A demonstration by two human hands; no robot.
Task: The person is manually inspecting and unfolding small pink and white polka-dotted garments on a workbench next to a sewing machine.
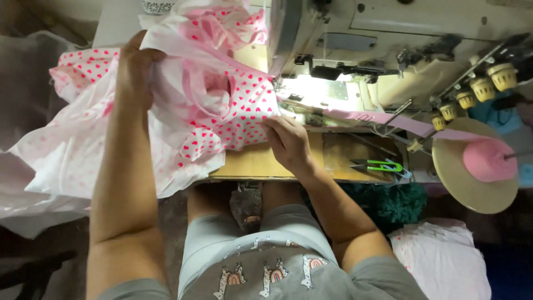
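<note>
Both hands on the spotted fabric at the machine.
Left hand [133,66] grips the bunched pink-spotted fabric [222,105] far side; right hand [288,141] presses its edge flat beside the sewing machine [388,33] needle, nearer, pink trim tape [383,118] running rightward.

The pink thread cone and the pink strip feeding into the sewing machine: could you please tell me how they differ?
The thread cone is a rounded, upright bulk on a tan disc; the strip is flat, thin and stretched out sideways. The thread cone stands apart at the right; the strip runs to the machine beside the right hand. Both are pink.
</note>
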